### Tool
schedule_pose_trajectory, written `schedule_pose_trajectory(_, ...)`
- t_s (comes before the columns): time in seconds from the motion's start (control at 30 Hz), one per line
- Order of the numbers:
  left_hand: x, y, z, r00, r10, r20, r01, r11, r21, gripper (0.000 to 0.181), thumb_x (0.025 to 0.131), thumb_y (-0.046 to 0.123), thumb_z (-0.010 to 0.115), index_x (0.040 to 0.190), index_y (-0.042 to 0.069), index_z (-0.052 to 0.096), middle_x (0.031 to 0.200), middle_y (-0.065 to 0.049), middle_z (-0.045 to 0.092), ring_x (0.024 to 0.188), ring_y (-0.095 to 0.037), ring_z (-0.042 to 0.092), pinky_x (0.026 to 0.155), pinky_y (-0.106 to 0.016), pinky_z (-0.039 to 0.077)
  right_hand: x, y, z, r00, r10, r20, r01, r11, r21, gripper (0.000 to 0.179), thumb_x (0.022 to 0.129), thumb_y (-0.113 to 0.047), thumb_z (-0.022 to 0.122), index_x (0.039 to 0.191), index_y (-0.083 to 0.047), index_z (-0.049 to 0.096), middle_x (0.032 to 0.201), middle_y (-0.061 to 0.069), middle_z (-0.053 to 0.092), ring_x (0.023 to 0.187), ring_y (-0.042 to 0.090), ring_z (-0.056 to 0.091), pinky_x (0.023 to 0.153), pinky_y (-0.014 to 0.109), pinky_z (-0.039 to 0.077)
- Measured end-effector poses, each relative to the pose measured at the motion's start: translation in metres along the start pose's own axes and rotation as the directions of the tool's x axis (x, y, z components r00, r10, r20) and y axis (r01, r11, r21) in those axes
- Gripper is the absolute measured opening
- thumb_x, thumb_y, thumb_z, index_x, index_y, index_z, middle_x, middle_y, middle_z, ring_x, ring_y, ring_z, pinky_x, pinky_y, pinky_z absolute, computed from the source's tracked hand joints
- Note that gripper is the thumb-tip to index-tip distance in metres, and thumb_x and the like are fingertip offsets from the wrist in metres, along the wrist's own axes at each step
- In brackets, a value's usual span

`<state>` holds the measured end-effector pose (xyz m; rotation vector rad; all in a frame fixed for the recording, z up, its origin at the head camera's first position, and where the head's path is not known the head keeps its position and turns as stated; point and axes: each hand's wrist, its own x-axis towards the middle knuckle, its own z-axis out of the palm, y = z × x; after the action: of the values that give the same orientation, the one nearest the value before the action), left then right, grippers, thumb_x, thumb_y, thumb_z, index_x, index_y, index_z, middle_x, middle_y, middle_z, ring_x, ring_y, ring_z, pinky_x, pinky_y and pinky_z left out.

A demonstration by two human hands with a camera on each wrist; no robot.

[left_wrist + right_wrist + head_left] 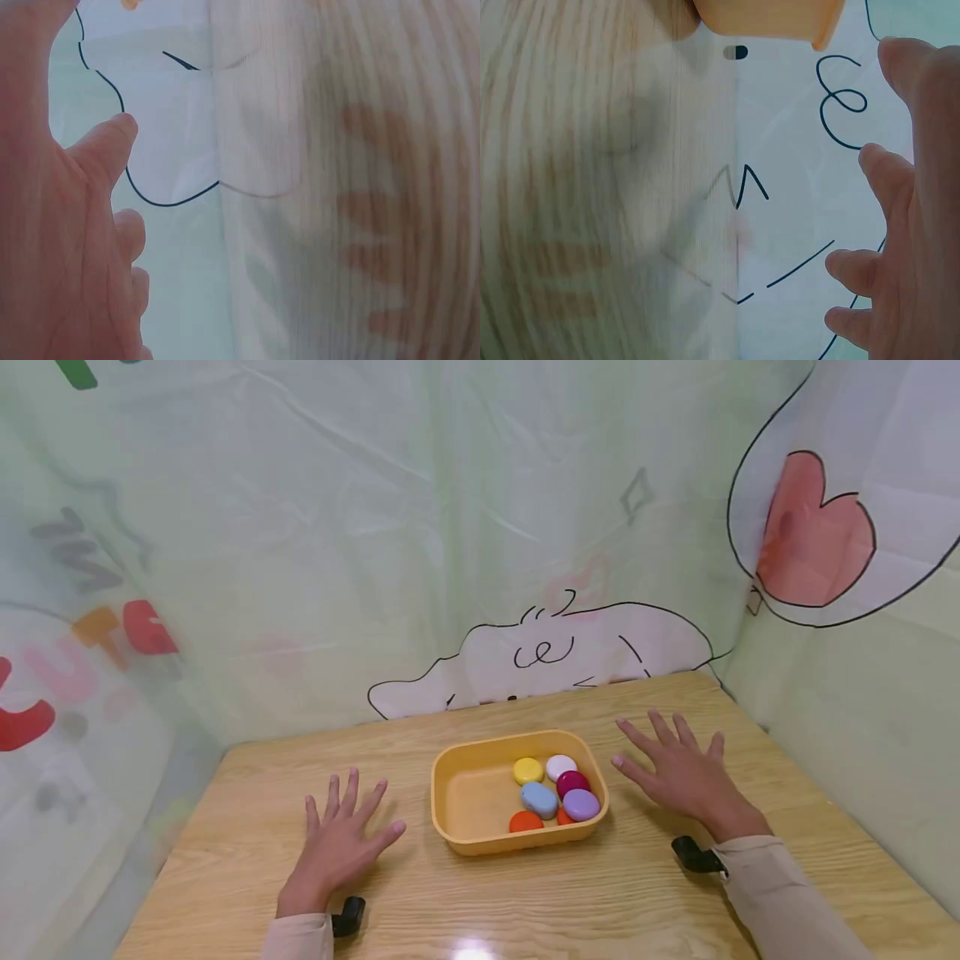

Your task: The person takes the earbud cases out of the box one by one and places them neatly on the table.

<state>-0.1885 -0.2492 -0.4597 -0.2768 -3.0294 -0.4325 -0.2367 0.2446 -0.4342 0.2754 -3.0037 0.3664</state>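
On the left side of the table (pixel 405 910), left hand (pixel 337 852) is hovering palm-down, fingers spreading, gripping nothing. Next rightward, yellow tray (pixel 476 802) is sitting between the hands, touching neither; its long axis is running roughly left-right, right end angling slightly away from the person. Tray's left half is showing bare floor; seven rounded pieces are crowding the right half: red piece (pixel 526 822) near the front wall, yellow piece (pixel 528 771) toward the back, blue piece (pixel 539 800) between, then white piece (pixel 561 766), second red piece (pixel 563 817) partly hiding, dark red piece (pixel 573 783), purple piece (pixel 581 805) at the right end. Far right, right hand (pixel 686 781) is hovering just beside the tray, fingers fanning out, holding nothing. Pieces are lying left of it and slightly nearer the person; right hand is clearly sitting closer to them than the left.
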Motion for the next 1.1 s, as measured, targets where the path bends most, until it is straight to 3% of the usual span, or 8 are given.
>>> schedule_pose_trajectory(0.63,0.003,0.020,0.003,0.997,0.071,-0.005,-0.070,0.997,0.026,0.080,0.090,0.077,0.045,0.154,0.028,0.043,0.165,-0.010,0.014,0.151,-0.037,-0.002,0.109,-0.070,-0.012,-0.004,-0.011,0.005,0.997,-0.069,-0.022,0.069,0.998,-0.012,0.077,0.096,-0.072,0.036,0.158,-0.027,0.033,0.161,0.028,0.019,0.143,0.057,0.012,0.099,0.084,-0.003)
schedule_pose_trajectory(0.9,0.007,0.025,0.006,0.997,0.073,0.006,-0.073,0.997,-0.023,0.084,0.089,0.078,0.045,0.156,0.027,0.038,0.160,-0.010,0.033,0.147,-0.042,0.024,0.113,-0.069,0.002,-0.003,-0.016,0.009,0.995,-0.087,-0.056,0.087,0.996,0.004,0.073,0.098,-0.066,0.040,0.157,-0.023,0.034,0.156,0.030,0.028,0.139,0.056,0.026,0.104,0.077,0.019)
schedule_pose_trajectory(1.1,0.009,0.028,0.006,0.996,0.083,-0.015,-0.084,0.996,-0.028,0.085,0.089,0.079,0.045,0.154,0.025,0.042,0.155,-0.009,0.042,0.143,-0.037,0.035,0.114,-0.067,0.012,-0.003,-0.020,0.009,0.995,-0.074,-0.062,0.077,0.996,0.048,0.070,0.101,-0.062,0.040,0.158,-0.021,0.034,0.151,0.032,0.036,0.134,0.056,0.035,0.101,0.075,0.029)
